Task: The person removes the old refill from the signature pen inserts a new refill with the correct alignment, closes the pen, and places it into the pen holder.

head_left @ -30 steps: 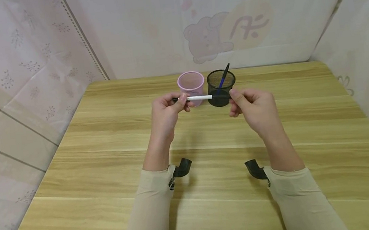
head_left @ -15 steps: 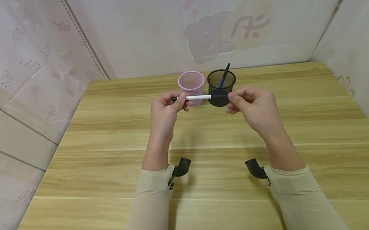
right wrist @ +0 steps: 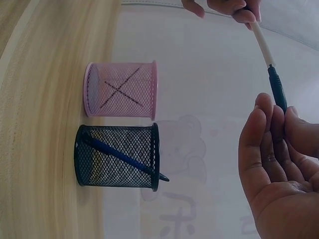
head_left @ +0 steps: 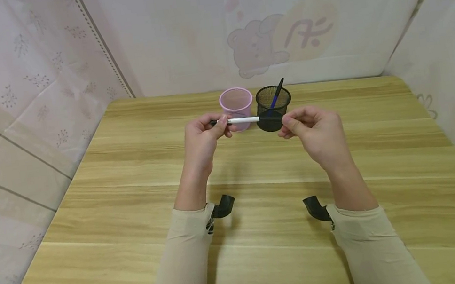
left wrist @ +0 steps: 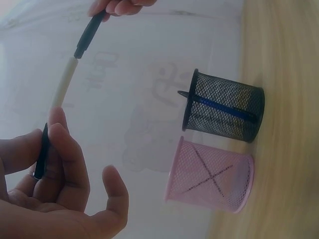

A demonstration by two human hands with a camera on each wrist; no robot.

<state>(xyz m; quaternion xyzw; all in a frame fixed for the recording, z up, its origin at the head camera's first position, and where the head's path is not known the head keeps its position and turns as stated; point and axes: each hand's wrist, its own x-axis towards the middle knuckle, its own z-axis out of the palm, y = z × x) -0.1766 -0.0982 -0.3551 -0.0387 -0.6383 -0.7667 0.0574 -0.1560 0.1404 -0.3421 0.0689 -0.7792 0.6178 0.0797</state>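
My left hand (head_left: 201, 140) pinches one end of a pen (head_left: 244, 120) with a white barrel and black ends. The thumb and fingers of my right hand (head_left: 320, 133) grip its other, black end. The pen lies level between both hands, raised in front of two mesh cups. In the left wrist view, its black section (left wrist: 89, 35) meets the white barrel (left wrist: 64, 82) at a narrower dark joint. The right wrist view shows the same joint, with the black section (right wrist: 276, 89) running into my right fingers. Parts of both ends are hidden by the fingers.
Near the table's back edge stand a pink mesh cup (head_left: 236, 107) marked with crossed dark lines, and a black mesh cup (head_left: 269, 122) to its right. A blue pen with a dark end (head_left: 275, 98) leans in the black cup. Patterned curtains (head_left: 180, 38) surround the wooden table (head_left: 132, 196).
The pen and my left hand have drifted slightly left. My right fingertips have shifted a little left along with them, and both hands keep their grip. The cups have not moved.
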